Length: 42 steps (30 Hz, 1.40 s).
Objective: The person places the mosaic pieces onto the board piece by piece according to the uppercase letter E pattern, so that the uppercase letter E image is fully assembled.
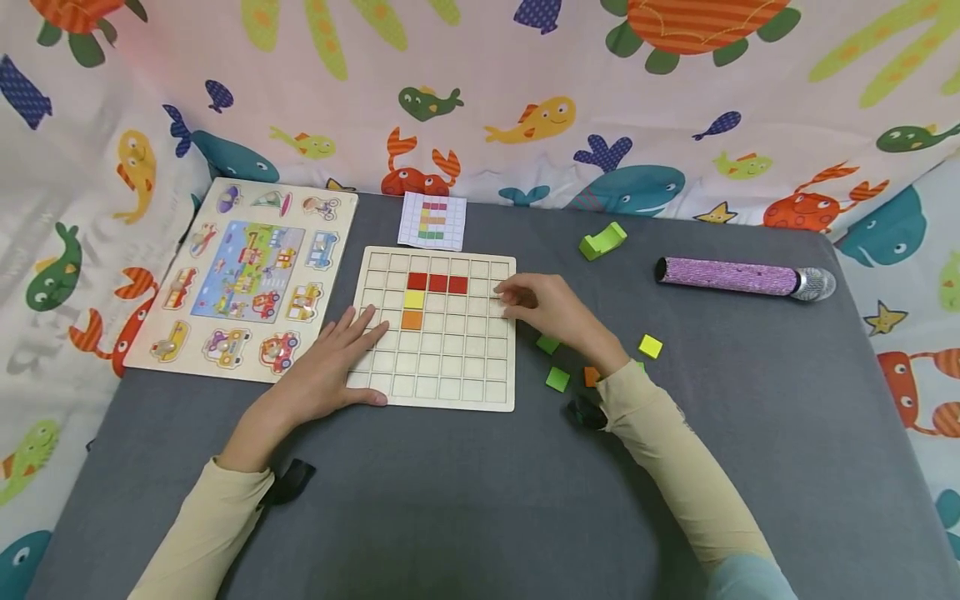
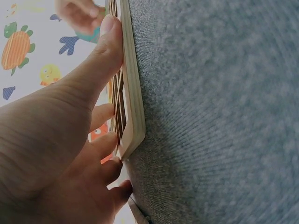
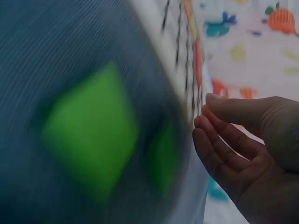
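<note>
A wooden grid board (image 1: 465, 367) lies on the table. In its grid sit several red tiles (image 1: 437, 284) in a row, a yellow tile (image 1: 413, 299) and an orange tile (image 1: 412, 319) below the leftmost red one. My left hand (image 1: 330, 367) rests spread on the board's left edge, the thumb (image 2: 105, 44) near the front corner. My right hand (image 1: 551, 308) hovers at the board's right edge, fingers loosely bent; no tile shows between thumb and fingertips (image 3: 200, 122). Loose green tiles (image 1: 557, 379), partly blurred in the right wrist view, lie beneath and beside the right hand.
A pattern card (image 1: 432, 222) lies behind the board. At left is a wooden vehicle puzzle (image 1: 247, 271). To the right are a green curved block (image 1: 603, 242), a pink microphone (image 1: 742, 278), a loose yellow tile (image 1: 650, 346) and an orange tile (image 1: 592, 377).
</note>
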Motion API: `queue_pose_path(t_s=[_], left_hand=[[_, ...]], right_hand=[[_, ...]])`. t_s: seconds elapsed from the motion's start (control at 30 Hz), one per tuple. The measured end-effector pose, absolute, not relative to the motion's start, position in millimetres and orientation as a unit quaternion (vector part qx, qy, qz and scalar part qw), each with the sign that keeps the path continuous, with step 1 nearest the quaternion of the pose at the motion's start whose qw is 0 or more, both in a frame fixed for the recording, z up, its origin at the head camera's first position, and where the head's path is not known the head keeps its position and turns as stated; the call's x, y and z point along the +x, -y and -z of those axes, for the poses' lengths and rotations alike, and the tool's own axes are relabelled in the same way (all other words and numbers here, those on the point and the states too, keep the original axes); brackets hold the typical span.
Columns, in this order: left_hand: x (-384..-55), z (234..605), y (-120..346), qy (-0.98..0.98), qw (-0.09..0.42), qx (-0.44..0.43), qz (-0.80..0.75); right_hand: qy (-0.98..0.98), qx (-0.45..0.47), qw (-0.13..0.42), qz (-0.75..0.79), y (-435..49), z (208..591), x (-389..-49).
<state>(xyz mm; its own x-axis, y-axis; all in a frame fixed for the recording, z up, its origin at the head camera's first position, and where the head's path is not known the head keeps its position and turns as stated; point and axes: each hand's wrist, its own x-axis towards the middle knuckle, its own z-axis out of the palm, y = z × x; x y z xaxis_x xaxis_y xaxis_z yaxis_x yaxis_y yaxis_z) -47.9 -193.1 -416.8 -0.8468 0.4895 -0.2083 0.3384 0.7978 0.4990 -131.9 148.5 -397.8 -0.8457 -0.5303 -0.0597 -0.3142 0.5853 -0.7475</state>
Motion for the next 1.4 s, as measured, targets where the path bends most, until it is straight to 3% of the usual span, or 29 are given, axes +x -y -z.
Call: queue_pose_path(t_s=[0.27,0.57,0.9,1.4], left_hand=[[-48,418,191,-0.932,0.170,0.225,-0.230],[-47,417,192,-0.931,0.167,0.225,-0.234],[-48,418,192,-0.932,0.170,0.220,-0.230],[-47,419,193,-0.933,0.165,0.222,-0.232]], right_hand=[[-0.897,-0.193,0.133,0.374,-219,398,-119],[-0.909,-0.186,0.152,0.342,-254,393,-99],[-0.910,-0.201,0.170,0.321,-260,392,-87],[-0.912,-0.196,0.098,0.346,-245,394,-92]])
